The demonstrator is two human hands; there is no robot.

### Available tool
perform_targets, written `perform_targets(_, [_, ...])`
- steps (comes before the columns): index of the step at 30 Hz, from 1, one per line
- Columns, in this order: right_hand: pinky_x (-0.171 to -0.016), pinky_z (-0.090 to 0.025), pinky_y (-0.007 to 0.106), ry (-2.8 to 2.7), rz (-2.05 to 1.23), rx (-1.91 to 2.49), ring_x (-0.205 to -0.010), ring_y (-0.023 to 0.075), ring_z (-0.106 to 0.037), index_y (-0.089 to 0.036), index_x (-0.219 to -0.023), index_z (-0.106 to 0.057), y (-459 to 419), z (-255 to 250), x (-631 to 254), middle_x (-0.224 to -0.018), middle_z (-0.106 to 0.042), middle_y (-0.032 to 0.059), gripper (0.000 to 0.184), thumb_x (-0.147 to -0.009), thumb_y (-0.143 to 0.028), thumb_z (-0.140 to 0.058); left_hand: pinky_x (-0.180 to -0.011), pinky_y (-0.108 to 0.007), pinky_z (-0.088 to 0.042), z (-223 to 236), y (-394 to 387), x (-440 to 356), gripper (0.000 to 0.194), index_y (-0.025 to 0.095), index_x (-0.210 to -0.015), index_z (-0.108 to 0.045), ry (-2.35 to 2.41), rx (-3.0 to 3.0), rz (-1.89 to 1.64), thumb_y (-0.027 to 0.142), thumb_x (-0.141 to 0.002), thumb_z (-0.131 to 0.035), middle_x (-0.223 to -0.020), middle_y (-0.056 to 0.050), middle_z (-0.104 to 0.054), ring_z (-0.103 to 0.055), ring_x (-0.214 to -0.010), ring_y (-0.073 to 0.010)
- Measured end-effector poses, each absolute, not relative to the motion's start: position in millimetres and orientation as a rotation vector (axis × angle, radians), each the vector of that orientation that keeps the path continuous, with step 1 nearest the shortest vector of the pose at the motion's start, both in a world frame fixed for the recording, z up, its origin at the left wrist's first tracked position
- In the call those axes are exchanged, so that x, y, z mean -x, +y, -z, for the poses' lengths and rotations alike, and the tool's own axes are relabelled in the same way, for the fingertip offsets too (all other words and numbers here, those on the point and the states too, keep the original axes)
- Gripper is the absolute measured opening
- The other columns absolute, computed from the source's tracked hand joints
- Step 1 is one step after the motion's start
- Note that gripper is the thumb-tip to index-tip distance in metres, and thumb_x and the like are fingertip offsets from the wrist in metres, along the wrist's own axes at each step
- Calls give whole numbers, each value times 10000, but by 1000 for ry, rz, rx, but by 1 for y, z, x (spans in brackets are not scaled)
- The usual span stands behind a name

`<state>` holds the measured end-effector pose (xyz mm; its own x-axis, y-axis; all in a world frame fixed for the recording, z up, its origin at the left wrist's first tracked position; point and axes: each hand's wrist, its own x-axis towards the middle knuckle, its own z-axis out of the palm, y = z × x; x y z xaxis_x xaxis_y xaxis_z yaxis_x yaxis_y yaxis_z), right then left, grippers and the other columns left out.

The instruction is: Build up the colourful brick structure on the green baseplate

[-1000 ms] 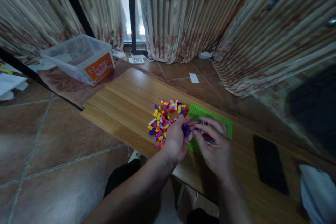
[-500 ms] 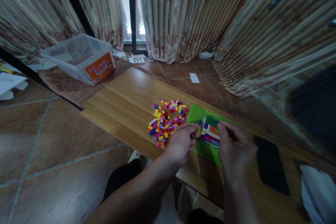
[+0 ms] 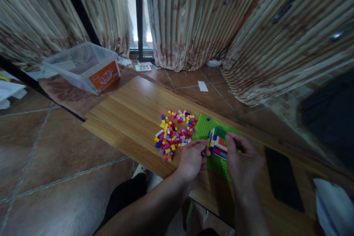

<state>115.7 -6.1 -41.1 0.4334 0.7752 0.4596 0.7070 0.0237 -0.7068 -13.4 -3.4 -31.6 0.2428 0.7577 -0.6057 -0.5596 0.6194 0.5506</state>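
A small model of building bricks (image 3: pixel 218 144) in several colours, with a dark green top, is between my two hands over a green baseplate (image 3: pixel 203 127). My left hand (image 3: pixel 192 158) is closed, its thumb and fingertips at the model's left edge beside a yellow bit. My right hand (image 3: pixel 245 156) grips the model's right side, its fingers hiding that end. Whether the model rests on the baseplate or is lifted, I cannot tell. A small dark blue brick (image 3: pixel 208 119) lies on the baseplate's back left part. Many loose bricks (image 3: pixel 166 140) are spread left of the baseplate.
The wooden table (image 3: pixel 118 110) runs from far left to near right. A clear plastic bin (image 3: pixel 83 66) with an orange label stands beyond its far left end. Right of my right hand lies a black flat object (image 3: pixel 283 177), and a whitish bag-like thing (image 3: pixel 333 206) is at the right edge.
The view has tilted slightly, so the table sits lower in the picture. A dark blue brick now shows on the baseplate behind my left hand. Both hands stay at the model.
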Motion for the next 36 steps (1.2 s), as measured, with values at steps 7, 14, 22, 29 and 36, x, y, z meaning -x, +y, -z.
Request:
perform_targets(7, [-736,-530,334,-1542,-146,1780,-761,215,-692,-191,-872,-739,44,20,-132,-841,-751,70,246,-833,-382,-588,-422,-178,-215,26,-3,12,238,130,-927,-626,936,-124,-994,162,-716,-521,-676,3,-549,-385,-472,-55])
perform_targets(14, [-693,-488,297,-2231,-392,2087,-733,202,-684,-214,-710,-723,138,31,-131,-788,-752,59,52,-732,-245,-687,-466,-194,-309,25,3,17,286,110,-912,-622,934,4,-1025,113,-638,-539,-694,-17,-574,-469,-531,-81])
perform_targets(22, [-714,-482,301,-2201,-367,2028,-727,193,-665,-211,-681,-708,134,16,-128,-754,-739,55,99,-758,-214,-645,-437,-185,-247,22,2,29,294,114,-927,-618,913,-107,-1001,133,-637,-569,-661,7,-555,-413,-495,-62])
perform_targets(29, [-715,-521,327,-1603,-476,1635,-764,189,-664,-197,-914,-723,32,-3,-140,-859,-731,39,287,-828,-457,-636,-416,-185,-126,20,1,37,235,147,-957,-629,925,-281,-868,207,-737,-575,-615,56,-479,-270,-411,-23])
perform_targets(36, [-893,-466,416,-1653,-213,1651,-999,242,-589,-253,-808,-756,-4,41,-125,-1031,-644,68,211,-849,-416,-629,-430,-194,-147,29,-2,26,313,164,-1065,-639,1017,-479,-851,211,-768,-551,-555,70,-460,-244,-400,-34])
